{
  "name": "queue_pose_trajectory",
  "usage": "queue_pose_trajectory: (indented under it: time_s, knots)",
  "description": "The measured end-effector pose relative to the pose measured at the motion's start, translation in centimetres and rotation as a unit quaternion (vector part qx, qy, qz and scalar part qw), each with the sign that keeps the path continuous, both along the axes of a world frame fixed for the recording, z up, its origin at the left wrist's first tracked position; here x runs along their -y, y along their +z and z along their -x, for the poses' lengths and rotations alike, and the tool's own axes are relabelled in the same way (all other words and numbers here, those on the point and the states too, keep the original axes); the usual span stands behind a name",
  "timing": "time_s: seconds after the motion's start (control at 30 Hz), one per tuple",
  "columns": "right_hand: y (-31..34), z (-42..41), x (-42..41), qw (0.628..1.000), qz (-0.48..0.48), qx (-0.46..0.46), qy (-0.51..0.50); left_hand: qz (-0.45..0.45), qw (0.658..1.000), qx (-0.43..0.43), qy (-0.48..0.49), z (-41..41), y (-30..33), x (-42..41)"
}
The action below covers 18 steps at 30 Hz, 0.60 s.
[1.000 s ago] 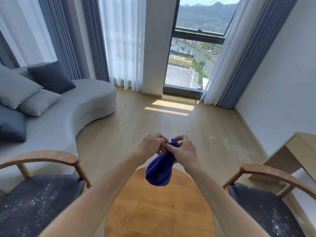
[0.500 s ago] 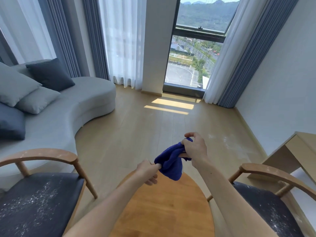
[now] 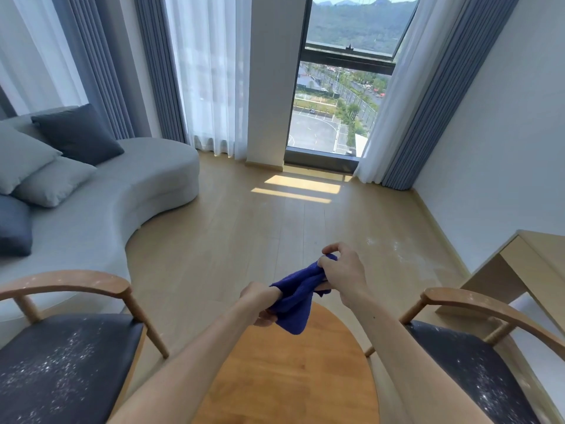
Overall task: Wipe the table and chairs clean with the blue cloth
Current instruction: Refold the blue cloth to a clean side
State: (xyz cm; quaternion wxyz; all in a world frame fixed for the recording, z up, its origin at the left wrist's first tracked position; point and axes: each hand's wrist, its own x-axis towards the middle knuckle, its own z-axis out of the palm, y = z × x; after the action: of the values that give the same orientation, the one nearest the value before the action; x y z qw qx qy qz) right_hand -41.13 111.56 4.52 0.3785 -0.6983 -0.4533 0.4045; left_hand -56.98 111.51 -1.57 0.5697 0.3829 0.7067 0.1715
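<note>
Both forearms are extended forward over the round wooden table (image 3: pixel 284 377). The left chair (image 3: pixel 65 359) and right chair (image 3: pixel 477 359) are seen either side of the grip, dark seats speckled with white dust. The blue cloth (image 3: pixel 295 296) is held in the air above the table's far edge, bunched and stretched diagonally between the hands, a loose fold hanging below. Right hand (image 3: pixel 344 275) is raised, upper end of cloth pinched by curled fingers. Left hand (image 3: pixel 260 304) is lower and nearer, lower end gripped in a closed fist.
</note>
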Motion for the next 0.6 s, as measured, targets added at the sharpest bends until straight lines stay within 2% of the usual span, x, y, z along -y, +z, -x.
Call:
queue_pose_trajectory:
  time_s: [0.13, 0.27, 0.37, 0.5, 0.6]
  knots:
    - [-1.2, -1.5, -0.2, 0.998, 0.019, 0.058, -0.024, -0.100, 0.988, -0.097, -0.065, 1.4, 2.7, -1.0]
    - [-2.0, -1.7, -0.3, 0.994, 0.035, 0.104, -0.020, -0.162, 0.944, -0.228, -0.176, 2.3, 5.3, -1.7]
    - [-2.0, -1.3, -0.4, 0.989, 0.061, 0.138, 0.003, -0.157, 0.906, -0.311, -0.240, 2.5, 6.1, -1.6]
    - [-2.7, -1.1, -0.1, 0.982, 0.096, 0.157, 0.046, -0.153, 0.900, -0.319, -0.255, 2.9, 5.3, -1.6]
    - [-3.1, -1.6, -0.2, 0.977, 0.123, 0.138, 0.107, -0.124, 0.933, -0.229, -0.249, 3.7, 4.5, -1.9]
